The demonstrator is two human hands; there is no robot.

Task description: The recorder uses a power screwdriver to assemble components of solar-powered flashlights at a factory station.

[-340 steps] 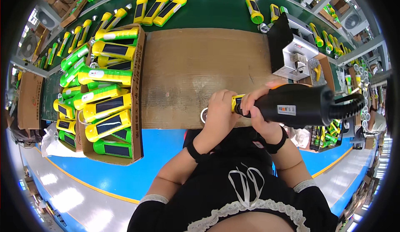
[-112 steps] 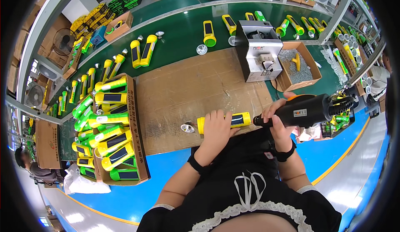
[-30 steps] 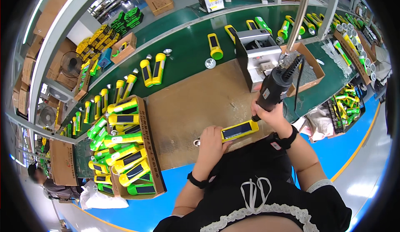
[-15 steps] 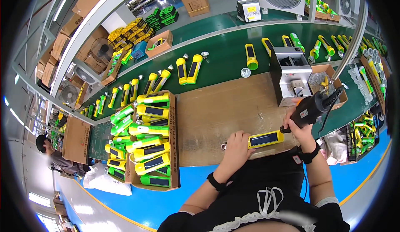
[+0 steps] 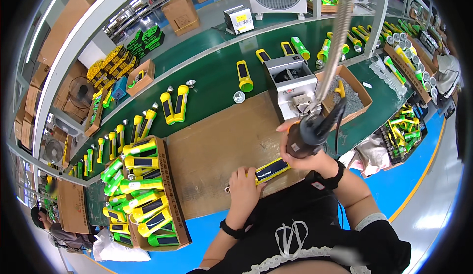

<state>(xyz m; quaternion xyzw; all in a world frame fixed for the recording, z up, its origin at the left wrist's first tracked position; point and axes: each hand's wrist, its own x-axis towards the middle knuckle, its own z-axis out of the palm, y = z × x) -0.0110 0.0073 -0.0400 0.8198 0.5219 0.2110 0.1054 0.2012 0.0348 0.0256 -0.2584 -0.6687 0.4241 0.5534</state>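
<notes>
A yellow flashlight (image 5: 272, 170) with a dark solar panel lies on the cardboard sheet near my body. My left hand (image 5: 245, 189) is closed around its left end, and a small white loop sticks out beside the fingers. My right hand (image 5: 308, 160) is wrapped round a black electric screwdriver (image 5: 304, 137), close to the flashlight's right end. The screwdriver's bit is hidden from view. Just beyond it stands a grey screw feeder machine (image 5: 294, 84), and an open box of small screws (image 5: 355, 94) sits to the machine's right.
A carton packed with yellow and green flashlights (image 5: 148, 195) stands at the left on the cardboard sheet (image 5: 212, 148). More flashlights line the green conveyor (image 5: 207, 79). A metal spring hose (image 5: 340, 32) hangs above the screwdriver. At the right is a black crate (image 5: 419, 131) of flashlight parts.
The view has turned right, so the bench appears further left. My right hand has brought the screwdriver more upright, off the flashlight's end. My left hand still holds the flashlight.
</notes>
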